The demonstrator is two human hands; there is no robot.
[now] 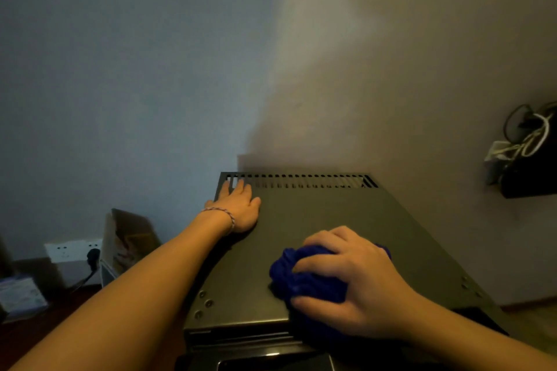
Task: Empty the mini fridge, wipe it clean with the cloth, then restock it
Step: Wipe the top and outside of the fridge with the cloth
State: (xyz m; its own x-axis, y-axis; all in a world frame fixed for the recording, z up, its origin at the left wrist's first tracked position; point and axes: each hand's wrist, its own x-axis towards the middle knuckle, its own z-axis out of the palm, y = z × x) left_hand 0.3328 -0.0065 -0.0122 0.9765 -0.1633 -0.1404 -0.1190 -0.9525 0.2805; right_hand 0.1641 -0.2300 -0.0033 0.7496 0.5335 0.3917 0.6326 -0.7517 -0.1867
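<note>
While the left hand (241, 208) lies flat, the right hand (355, 280) clutches the half-hidden cloth (304, 277).

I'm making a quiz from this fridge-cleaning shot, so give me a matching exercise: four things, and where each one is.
Things:
1. left hand
2. blue cloth
3. vent slots
4. wall socket

Places:
A. low on the wall, left of the fridge
B. bunched under the right hand
C. flat on the fridge top, far left corner
D. along the top's back edge

Pairs: 1-C, 2-B, 3-D, 4-A
</note>
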